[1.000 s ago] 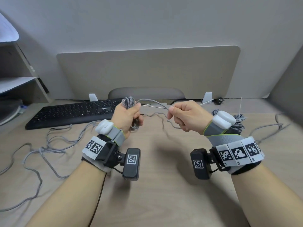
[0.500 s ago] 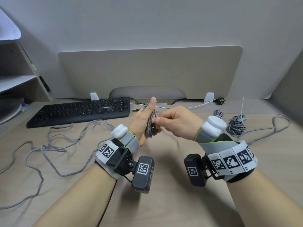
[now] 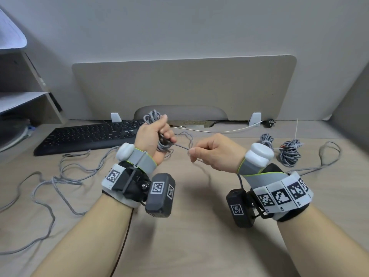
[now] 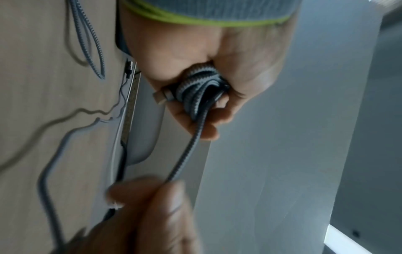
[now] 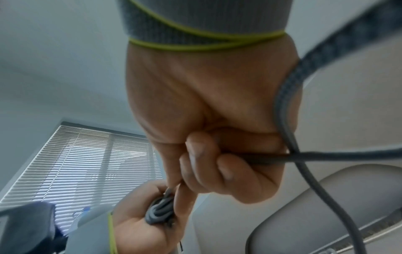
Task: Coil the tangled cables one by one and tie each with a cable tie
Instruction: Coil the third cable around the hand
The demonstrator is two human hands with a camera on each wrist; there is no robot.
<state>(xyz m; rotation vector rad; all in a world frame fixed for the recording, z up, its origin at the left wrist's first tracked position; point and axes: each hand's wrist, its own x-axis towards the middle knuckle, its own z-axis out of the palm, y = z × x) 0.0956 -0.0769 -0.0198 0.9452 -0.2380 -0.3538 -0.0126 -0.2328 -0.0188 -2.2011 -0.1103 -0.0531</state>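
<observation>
My left hand (image 3: 154,134) is raised above the desk and grips a small coil of grey braided cable (image 3: 152,116); loops stick out above and below the fist. A free strand (image 3: 180,147) runs from the coil to my right hand (image 3: 201,153), which pinches it between thumb and forefinger a short way to the right. The left wrist view shows the coil (image 4: 200,86) held in the fist with a metal plug beside it. Seen from the right wrist, the strand (image 5: 272,156) passes through my curled fingers and hangs on down.
A black keyboard (image 3: 89,134) lies at the back left. Loose grey cables (image 3: 60,176) sprawl over the left of the desk, and another (image 3: 327,154) at the far right. Two bundled cables (image 3: 289,153) lie at the back right, a thin tie sticking up. A divider panel (image 3: 183,86) stands behind.
Half a second ago my right hand was at the coil in my left hand. It has since drawn away to the right with the strand, and my left fingers have closed round the coil.
</observation>
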